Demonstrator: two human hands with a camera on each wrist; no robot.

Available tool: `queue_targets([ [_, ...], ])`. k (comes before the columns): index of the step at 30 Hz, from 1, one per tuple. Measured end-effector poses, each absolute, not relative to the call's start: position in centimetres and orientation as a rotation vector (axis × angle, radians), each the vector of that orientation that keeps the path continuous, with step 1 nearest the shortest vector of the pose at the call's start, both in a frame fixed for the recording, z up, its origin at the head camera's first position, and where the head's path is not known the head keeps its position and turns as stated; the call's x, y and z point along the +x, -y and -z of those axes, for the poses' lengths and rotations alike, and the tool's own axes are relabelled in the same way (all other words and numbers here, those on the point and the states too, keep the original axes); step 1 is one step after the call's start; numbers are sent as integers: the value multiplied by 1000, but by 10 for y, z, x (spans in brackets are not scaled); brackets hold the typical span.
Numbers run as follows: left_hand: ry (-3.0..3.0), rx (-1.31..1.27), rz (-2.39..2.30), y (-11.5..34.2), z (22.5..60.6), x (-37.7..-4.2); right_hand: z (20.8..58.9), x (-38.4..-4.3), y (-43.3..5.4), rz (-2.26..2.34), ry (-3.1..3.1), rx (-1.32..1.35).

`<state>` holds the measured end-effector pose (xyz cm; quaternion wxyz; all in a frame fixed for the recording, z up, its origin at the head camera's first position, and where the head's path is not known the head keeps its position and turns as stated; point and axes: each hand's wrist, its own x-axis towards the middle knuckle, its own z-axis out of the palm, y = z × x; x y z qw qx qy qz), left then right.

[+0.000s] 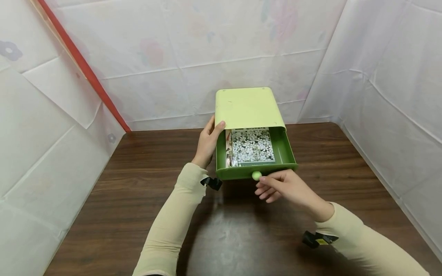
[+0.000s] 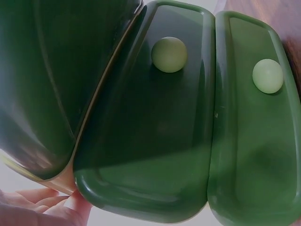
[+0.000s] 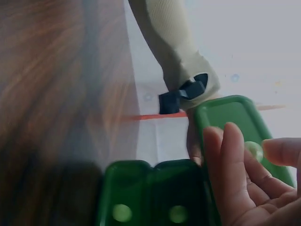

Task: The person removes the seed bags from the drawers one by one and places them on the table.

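Note:
A small light-green cabinet point(image 1: 248, 107) stands at the back of the table, its dark-green top drawer point(image 1: 235, 174) pulled out. Inside the drawer lies a booklet or card in clear wrapping, printed with white flowers point(image 1: 252, 147). My left hand point(image 1: 206, 143) rests against the cabinet's left side, the thumb at its front top corner and the fingers fairly straight. With thumb and forefinger, my right hand point(image 1: 284, 188) pinches the round pale-green drawer knob point(image 1: 256, 176), the other fingers hanging below. Two lower drawers, the middle drawer point(image 2: 141, 122) and the bottom drawer point(image 2: 256, 141), are closed.
The cabinet stands on a dark wood-grain table point(image 1: 138, 184). Pale patterned sheeting point(image 1: 193, 57) covers the walls behind and at both sides. A red strip point(image 1: 86, 65) runs down the back left corner. Dark wrist cameras point(image 1: 212, 183) are strapped over both sleeves.

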<state>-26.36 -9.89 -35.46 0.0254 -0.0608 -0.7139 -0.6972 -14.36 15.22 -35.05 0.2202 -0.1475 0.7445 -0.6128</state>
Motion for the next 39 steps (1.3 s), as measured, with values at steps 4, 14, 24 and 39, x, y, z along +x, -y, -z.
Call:
queue_targets([
  [4, 2206, -196, 2146, 99, 354, -263, 331, -141, -161, 1694, -2111, -531],
  [14, 2182, -230, 2155, 97, 353, -264, 288, -148, -167, 1604, -2783, -1099],
  [24, 2179, -220, 2165, 97, 354, -265, 298, -190, -162, 1157, -3113, -1273],
  [39, 2183, -201, 2168, 97, 357, -263, 291, -224, -151, 438, -2818, -816],
])
